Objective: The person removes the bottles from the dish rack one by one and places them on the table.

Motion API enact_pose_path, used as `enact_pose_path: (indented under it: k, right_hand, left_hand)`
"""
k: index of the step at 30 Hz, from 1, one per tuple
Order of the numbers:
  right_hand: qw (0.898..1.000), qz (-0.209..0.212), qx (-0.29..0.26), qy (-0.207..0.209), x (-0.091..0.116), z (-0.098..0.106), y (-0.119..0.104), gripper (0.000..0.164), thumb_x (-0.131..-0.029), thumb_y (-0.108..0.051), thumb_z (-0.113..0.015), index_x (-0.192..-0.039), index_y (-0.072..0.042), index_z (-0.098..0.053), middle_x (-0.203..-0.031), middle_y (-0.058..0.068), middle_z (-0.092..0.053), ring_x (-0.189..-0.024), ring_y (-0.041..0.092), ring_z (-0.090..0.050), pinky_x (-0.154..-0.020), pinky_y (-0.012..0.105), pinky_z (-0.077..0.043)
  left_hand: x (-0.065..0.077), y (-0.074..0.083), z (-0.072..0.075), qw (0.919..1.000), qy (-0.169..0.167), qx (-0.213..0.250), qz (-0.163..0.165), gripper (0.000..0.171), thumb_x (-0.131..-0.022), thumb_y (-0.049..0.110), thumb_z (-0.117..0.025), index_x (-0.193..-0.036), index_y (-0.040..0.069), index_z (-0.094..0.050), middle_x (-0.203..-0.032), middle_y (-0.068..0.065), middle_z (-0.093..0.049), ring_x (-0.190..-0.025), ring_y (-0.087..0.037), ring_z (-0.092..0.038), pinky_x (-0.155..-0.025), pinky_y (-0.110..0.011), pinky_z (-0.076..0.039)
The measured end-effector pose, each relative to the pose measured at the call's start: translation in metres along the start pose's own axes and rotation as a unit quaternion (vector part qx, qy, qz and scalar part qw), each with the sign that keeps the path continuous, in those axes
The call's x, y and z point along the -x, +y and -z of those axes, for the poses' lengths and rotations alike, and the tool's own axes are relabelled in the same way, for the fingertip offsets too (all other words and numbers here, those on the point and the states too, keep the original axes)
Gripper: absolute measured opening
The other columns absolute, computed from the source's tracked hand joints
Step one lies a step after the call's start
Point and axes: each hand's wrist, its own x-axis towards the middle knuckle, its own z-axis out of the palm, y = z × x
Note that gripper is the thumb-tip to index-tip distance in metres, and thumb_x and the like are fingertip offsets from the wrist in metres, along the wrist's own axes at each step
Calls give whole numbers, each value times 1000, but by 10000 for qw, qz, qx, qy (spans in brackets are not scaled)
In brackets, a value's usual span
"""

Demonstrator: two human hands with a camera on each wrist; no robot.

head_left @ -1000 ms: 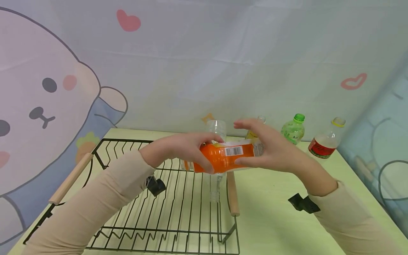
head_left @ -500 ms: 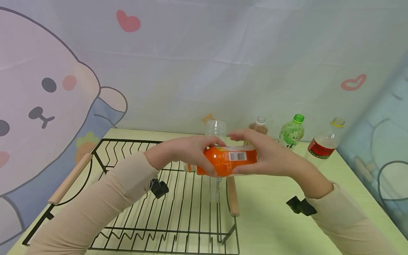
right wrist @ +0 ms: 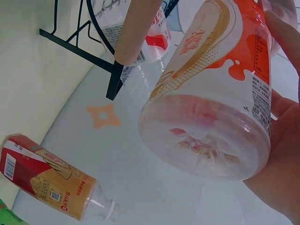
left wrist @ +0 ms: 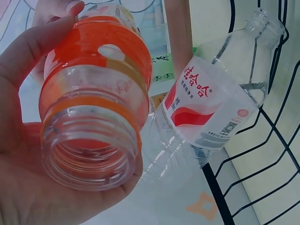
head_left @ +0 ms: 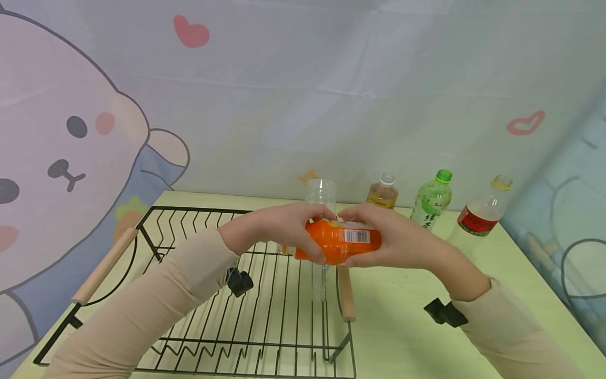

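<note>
An orange-labelled plastic bottle (head_left: pixel 337 245) lies sideways in the air above the rack's right side. My left hand (head_left: pixel 289 226) grips it toward its neck; the capless mouth (left wrist: pixel 89 161) shows in the left wrist view. My right hand (head_left: pixel 400 239) holds the base end, thumb and fingers on opposite sides. In the right wrist view the clear bottom (right wrist: pixel 204 140) of the bottle faces the camera. Behind and below it, a clear bottle with a white and red label (left wrist: pixel 206 105) stands neck-down in the rack, partly hidden by my hands in the head view.
A black wire dish rack (head_left: pixel 265 316) with wooden handles (head_left: pixel 346 295) covers the left of the pale green table (head_left: pixel 407 316). At the back right stand a yellow-labelled bottle (head_left: pixel 382 195), a green bottle (head_left: pixel 433 199) and a red-labelled bottle (head_left: pixel 480 213). A printed cloth (head_left: pixel 284 105) hangs behind.
My right hand has moved left and slightly down along the bottle, nearer my left hand. Both hands and the bottle sit a little lower, and the yellow-labelled bottle behind shows more fully.
</note>
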Motion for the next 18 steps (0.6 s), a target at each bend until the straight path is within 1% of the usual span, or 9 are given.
enact_pose_path:
  k: [3, 6, 8, 11, 14, 15, 18]
  right_hand:
    - [9998, -1, 219, 11, 0, -2, 0, 62, -75, -24, -84, -129, -15, -54, -125, -2, -57, -103, 16, -57, -80, 28, -54]
    - [9991, 17, 429, 11, 0, -3, 2, 60, -76, -29, -83, -128, -15, -55, -124, -2, -58, -103, 16, -56, -80, 29, -54]
    - [9984, 26, 564, 17, 1, -4, 3, 60, -77, -33, -82, -127, -15, -56, -124, -1, -58, -103, 16, -56, -80, 31, -53]
    - [9975, 2, 700, 16, 1, -6, 4, 60, -77, -37, -81, -127, -16, -57, -123, -2, -58, -102, 16, -56, -80, 32, -53]
    - [9971, -62, 757, -9, 2, -7, 3, 61, -76, -38, -82, -127, -18, -57, -124, -3, -57, -102, 15, -56, -80, 31, -53]
    - [9969, -86, 776, -21, 2, -7, 3, 61, -75, -38, -82, -128, -18, -57, -124, -3, -57, -103, 14, -55, -80, 31, -53]
    - [9965, -148, 825, -54, 2, -7, 2, 63, -75, -37, -82, -129, -18, -56, -125, -3, -57, -104, 15, -56, -80, 31, -53]
  left_hand:
    - [0, -1, -1, 10000, -12, 6, 78, 71, -74, 15, -79, -136, 16, -46, -122, -5, -52, -100, -23, -58, -70, -34, -55]
    - [-1, -1, -2, 9999, -42, 15, 156, 73, -74, 16, -80, -138, 17, -44, -122, -4, -52, -99, -24, -58, -65, -35, -55]
    - [-1, -1, -3, 9999, -59, 12, 144, 75, -74, 16, -80, -139, 17, -44, -123, -4, -51, -99, -24, -58, -66, -34, -55]
    - [-1, -2, -3, 9999, -77, -4, 108, 75, -74, 17, -80, -139, 17, -44, -122, -4, -52, -100, -23, -58, -70, -35, -55]
    - [-1, -2, -4, 9999, -90, -16, 85, 75, -74, 17, -81, -139, 16, -44, -121, -4, -52, -100, -23, -58, -74, -36, -55]
    - [-1, -2, -4, 9999, -91, -14, 100, 74, -74, 17, -81, -139, 17, -44, -120, -4, -52, -100, -23, -58, -73, -37, -55]
    - [-2, -2, -5, 9999, -84, -32, 103, 74, -74, 17, -81, -139, 17, -45, -120, -4, -53, -100, -22, -58, -74, -35, -55]
